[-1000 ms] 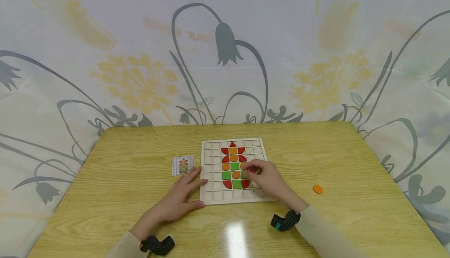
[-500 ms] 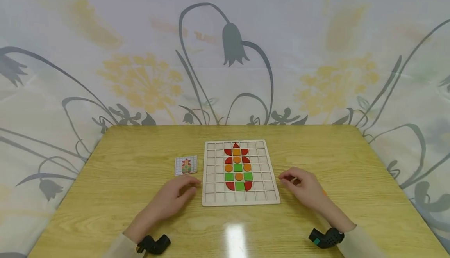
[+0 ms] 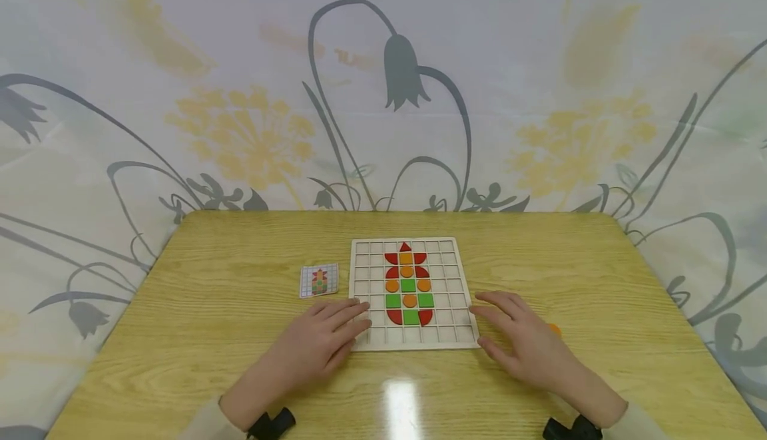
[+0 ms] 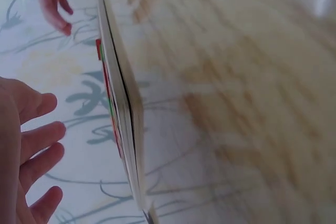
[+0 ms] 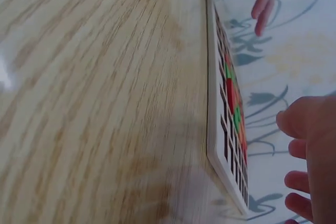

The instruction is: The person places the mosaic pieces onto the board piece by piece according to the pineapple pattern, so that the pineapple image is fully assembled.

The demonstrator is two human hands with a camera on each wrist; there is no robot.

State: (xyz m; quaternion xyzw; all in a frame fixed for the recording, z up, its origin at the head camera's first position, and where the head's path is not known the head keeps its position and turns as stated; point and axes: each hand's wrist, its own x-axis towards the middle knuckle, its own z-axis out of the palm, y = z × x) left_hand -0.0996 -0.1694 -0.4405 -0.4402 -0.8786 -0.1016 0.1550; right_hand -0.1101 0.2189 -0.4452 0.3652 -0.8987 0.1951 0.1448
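Observation:
A white grid board (image 3: pixel 446 331) lies mid-table, bearing a tall figure of flat red, orange and green pieces. A red triangle (image 3: pixel 405 247) tops the figure, with green squares (image 3: pixel 408 285) and orange discs (image 3: pixel 410 301) below. The lower right red quarter-round piece (image 3: pixel 426 318) sits slightly askew. My left hand (image 3: pixel 317 337) hovers over the board's left edge, fingers spread and holding nothing; the left wrist view shows a gap between fingers and board. Beside the right edge is my right hand (image 3: pixel 527 343), fingers loosely extended, also holding nothing and apart from the board in the right wrist view.
Left of the board lies a small card (image 3: pixel 319 281) printed with a similar figure on a grid. A loose orange disc (image 3: pixel 555 329) peeks out behind my right hand. The wooden table (image 3: pixel 240 260) ends at a flower-patterned cloth (image 3: pixel 383 127).
My right hand has let go of a green square on the board and withdrawn right, its fingers now extended. My left hand left the board's edge, then came back over it, fingers spread.

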